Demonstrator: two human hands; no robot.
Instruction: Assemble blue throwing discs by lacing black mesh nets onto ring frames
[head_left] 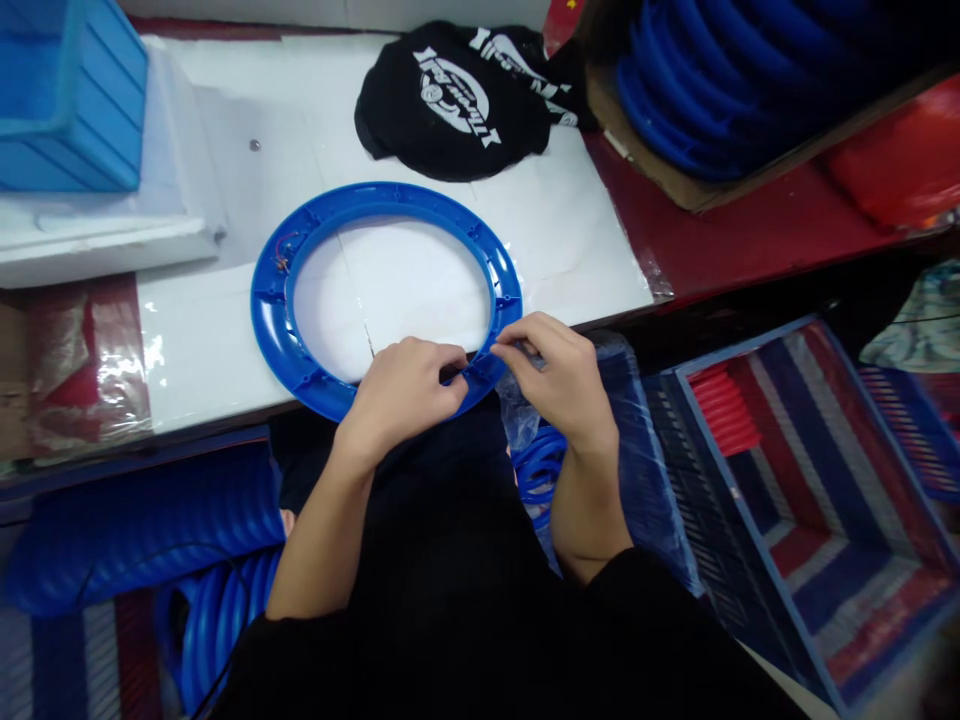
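A large blue plastic ring [279, 300] lies flat on the white worktop [195, 340], its near edge at the table's front. My left hand [409, 390] is curled over the ring's near rim, fingers pinched on it. My right hand [559, 375] is beside it, fingertips pinched at the same stretch of rim, close to the left fingers. Whether a small part sits between the fingertips is hidden. Small wires show on the ring's left side [283, 258].
A black printed cloth bag [457, 100] lies at the back. A blue crate [71, 100] stands back left. A cardboard box of blue rings [720, 90] sits back right. A blue open crate [817, 500] is at my right, blue rings [150, 520] at lower left.
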